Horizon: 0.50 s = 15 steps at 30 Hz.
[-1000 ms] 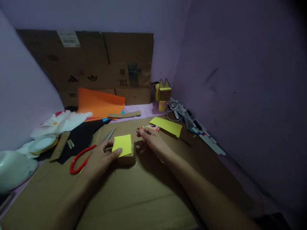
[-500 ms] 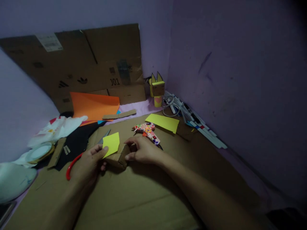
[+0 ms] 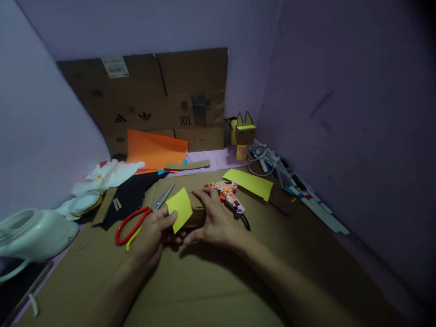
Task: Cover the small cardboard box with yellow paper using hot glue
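A small cut piece of yellow paper [image 3: 180, 209] is pinched under the thumb of my left hand [image 3: 153, 236]. Behind the paper sits a small brown cardboard box [image 3: 198, 211], partly hidden by it. My right hand [image 3: 218, 222] grips the box from the right, its fingers over the top and the thumb low at the near side. Left of my hands lie open scissors [image 3: 136, 225] with red and yellow handles. Just beyond my right hand is a glue gun [image 3: 226, 193] with a colourful pattern.
A larger yellow sheet [image 3: 250, 183] lies behind the glue gun. A cardboard figure [image 3: 245, 135] with pointed ears stands in the corner, beside several pens [image 3: 303, 195]. Orange paper [image 3: 155, 150] leans at the back. A white pitcher [image 3: 37, 234] lies at left.
The camera view has shifted left, so the scene sits further right. My right hand has moved from the box's edge to a fuller grip on it. The scissors show more fully.
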Available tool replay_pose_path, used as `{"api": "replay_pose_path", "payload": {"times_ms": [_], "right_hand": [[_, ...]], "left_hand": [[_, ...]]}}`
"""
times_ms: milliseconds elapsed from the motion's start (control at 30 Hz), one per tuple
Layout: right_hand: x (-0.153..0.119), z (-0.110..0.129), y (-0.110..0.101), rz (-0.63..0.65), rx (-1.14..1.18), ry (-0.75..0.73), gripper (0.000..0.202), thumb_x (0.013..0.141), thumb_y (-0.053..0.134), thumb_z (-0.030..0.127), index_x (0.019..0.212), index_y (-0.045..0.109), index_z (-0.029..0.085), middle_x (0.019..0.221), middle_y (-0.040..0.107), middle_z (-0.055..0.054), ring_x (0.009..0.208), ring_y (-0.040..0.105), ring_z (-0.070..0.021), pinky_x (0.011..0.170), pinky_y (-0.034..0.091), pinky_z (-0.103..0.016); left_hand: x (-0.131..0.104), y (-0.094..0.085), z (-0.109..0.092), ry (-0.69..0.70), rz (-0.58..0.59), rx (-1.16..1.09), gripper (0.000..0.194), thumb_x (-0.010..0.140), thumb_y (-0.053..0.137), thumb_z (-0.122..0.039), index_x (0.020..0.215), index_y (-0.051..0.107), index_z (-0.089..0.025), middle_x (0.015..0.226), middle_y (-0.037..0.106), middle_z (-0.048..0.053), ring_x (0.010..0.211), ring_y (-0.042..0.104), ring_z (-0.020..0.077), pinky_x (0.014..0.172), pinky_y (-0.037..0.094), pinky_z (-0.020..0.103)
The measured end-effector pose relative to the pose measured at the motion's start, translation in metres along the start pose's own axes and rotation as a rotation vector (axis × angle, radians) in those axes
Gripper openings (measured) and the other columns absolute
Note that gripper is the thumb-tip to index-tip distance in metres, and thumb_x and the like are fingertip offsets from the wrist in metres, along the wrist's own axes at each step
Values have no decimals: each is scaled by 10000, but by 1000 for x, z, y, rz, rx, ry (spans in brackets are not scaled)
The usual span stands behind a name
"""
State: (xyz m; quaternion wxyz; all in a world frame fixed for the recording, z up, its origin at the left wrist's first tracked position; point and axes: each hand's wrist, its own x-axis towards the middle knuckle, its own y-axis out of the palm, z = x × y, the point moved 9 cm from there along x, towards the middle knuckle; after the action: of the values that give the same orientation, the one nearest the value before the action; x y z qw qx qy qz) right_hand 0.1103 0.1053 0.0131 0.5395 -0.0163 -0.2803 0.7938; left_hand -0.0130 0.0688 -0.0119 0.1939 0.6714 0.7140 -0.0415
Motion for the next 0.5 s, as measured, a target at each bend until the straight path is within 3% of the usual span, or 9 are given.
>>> {"api": "replay_pose_path", "payload": {"times_ms": [133, 267, 400, 500], "right_hand": [[2, 1, -10, -51, -41, -37, 816, 458, 822, 364, 1187, 478, 235, 1146, 475, -73, 1064, 483, -257, 912, 397, -404], [4, 2, -10, 10, 106, -33, 602, 596, 727, 230, 1141, 473, 211, 1071, 574, -55, 948, 560, -213, 843, 442, -350], [5, -7, -6, 90, 209, 25, 508, 576, 710, 174, 1049, 527, 197, 1046, 585, -48, 964, 561, -225, 840, 450, -351], [2, -7, 6, 226, 359, 24, 549, 571, 689, 114, 1085, 517, 202, 1050, 593, -50, 962, 575, -217, 830, 460, -327]], "left_hand": [[-1, 5, -1, 58, 87, -29, 333, 693, 672, -301, 977, 603, -140, 689, 663, 48, 483, 551, 122, 402, 415, 197], [-1, 1, -5, 44, 180, 43, 320, 681, 689, -318, 940, 626, -141, 657, 656, 49, 470, 550, 133, 421, 415, 220], [-3, -27, -29, 132, 87, 127, 295, 624, 743, -320, 840, 639, -147, 633, 646, 36, 472, 557, 130, 426, 414, 210], [-7, -44, -48, 215, -9, 120, 250, 570, 772, -309, 722, 647, -155, 607, 631, 16, 524, 573, 139, 466, 424, 207]]}}
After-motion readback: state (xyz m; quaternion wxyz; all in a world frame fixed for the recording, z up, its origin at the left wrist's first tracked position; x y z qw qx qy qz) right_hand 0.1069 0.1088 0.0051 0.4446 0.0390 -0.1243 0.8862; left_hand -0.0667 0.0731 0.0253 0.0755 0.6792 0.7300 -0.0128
